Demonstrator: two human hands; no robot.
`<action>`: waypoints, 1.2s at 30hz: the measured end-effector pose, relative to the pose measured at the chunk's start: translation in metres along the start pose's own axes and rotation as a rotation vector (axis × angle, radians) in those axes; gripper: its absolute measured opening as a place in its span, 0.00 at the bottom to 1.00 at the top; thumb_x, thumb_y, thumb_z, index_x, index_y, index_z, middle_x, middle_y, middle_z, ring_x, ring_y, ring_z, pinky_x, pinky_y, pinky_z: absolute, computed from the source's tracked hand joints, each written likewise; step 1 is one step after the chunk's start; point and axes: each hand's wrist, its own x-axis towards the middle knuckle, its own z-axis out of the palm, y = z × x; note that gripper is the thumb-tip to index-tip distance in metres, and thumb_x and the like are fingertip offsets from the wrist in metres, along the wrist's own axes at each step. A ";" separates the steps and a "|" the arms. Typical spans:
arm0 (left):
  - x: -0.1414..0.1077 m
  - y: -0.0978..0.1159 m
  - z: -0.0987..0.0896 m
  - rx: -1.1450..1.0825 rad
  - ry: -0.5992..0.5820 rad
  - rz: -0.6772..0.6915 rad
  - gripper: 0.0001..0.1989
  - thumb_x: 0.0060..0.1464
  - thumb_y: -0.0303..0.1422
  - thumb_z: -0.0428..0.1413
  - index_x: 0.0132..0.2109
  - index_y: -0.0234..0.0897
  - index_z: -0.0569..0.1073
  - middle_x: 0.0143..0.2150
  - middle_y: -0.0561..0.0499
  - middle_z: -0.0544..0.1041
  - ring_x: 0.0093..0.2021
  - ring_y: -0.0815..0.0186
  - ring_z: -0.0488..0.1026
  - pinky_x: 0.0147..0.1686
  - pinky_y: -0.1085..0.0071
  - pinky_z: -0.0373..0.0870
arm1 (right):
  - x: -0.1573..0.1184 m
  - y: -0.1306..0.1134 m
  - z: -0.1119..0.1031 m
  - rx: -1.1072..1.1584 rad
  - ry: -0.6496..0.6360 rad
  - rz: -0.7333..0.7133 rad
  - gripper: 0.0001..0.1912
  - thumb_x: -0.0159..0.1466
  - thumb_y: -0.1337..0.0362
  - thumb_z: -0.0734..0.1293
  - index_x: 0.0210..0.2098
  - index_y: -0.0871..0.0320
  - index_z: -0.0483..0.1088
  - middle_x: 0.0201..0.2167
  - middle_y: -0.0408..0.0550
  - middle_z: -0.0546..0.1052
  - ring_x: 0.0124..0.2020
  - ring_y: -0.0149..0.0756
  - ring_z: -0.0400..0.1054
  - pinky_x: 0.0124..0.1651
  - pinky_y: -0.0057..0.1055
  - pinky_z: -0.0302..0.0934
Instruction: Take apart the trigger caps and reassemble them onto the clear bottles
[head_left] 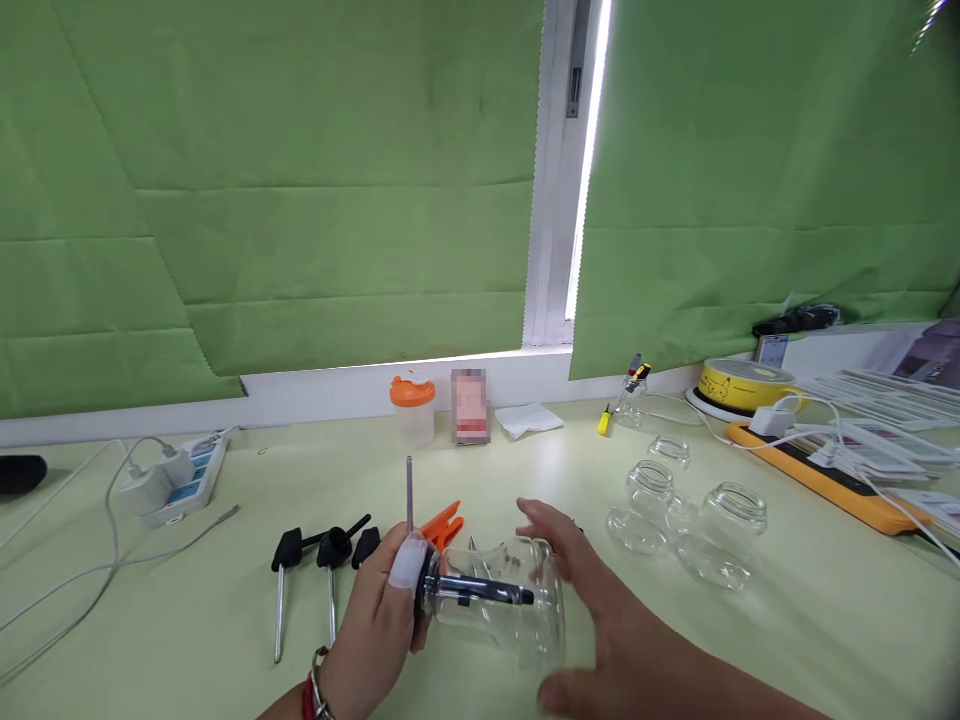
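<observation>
My left hand [379, 605] is closed around the black cap end of a clear bottle [551, 630], which lies on its side in the air above the table. A dark tube [487, 590] runs along inside the bottle, and a thin metal spout [409, 495] sticks up from the cap end. White tape wraps my left thumb. Near the bottle's base, my right hand [592, 610] has its fingers spread, with nothing held. Several black pourer tops [334, 547] with metal stems lie beside my left hand. Behind the bottle sits an orange clip-like tool [444, 525], partly hidden.
Clear jars [720, 535] stand to the right. At the back are an orange-lidded cup [412, 410], a small box [470, 407], a paper sheet [529, 419] and a jar of tools [631, 405]. Cables lead from power strips [191, 480] on the left and an orange-edged one [825, 480] on the right.
</observation>
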 end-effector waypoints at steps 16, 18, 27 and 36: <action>0.008 0.006 -0.003 -0.034 -0.008 -0.251 0.21 0.57 0.49 0.45 0.25 0.38 0.61 0.16 0.57 0.64 0.11 0.77 0.51 0.10 0.79 0.46 | -0.014 -0.024 -0.011 -1.145 -0.004 -0.846 0.10 0.60 0.66 0.67 0.41 0.48 0.71 0.42 0.41 0.78 0.50 0.40 0.68 0.59 0.39 0.62; 0.010 0.007 -0.006 -0.062 0.027 -0.251 0.20 0.56 0.47 0.47 0.25 0.37 0.61 0.17 0.57 0.66 0.10 0.77 0.52 0.11 0.78 0.49 | -0.035 -0.013 -0.020 -1.131 0.137 -0.719 0.15 0.57 0.68 0.69 0.44 0.50 0.70 0.43 0.45 0.77 0.54 0.46 0.66 0.58 0.45 0.62; 0.011 0.003 -0.003 -0.172 -0.077 -0.221 0.19 0.57 0.48 0.47 0.29 0.37 0.63 0.22 0.53 0.71 0.14 0.74 0.59 0.15 0.75 0.58 | -0.137 0.058 -0.055 -0.766 0.634 0.312 0.30 0.55 0.51 0.68 0.53 0.54 0.58 0.56 0.55 0.67 0.54 0.48 0.67 0.49 0.40 0.68; 0.005 0.006 0.000 -0.147 -0.172 -0.274 0.17 0.57 0.47 0.48 0.34 0.37 0.65 0.25 0.53 0.72 0.17 0.71 0.65 0.20 0.71 0.65 | -0.114 0.069 -0.076 -0.950 0.548 0.518 0.33 0.55 0.46 0.65 0.53 0.59 0.62 0.50 0.60 0.70 0.49 0.55 0.68 0.45 0.47 0.66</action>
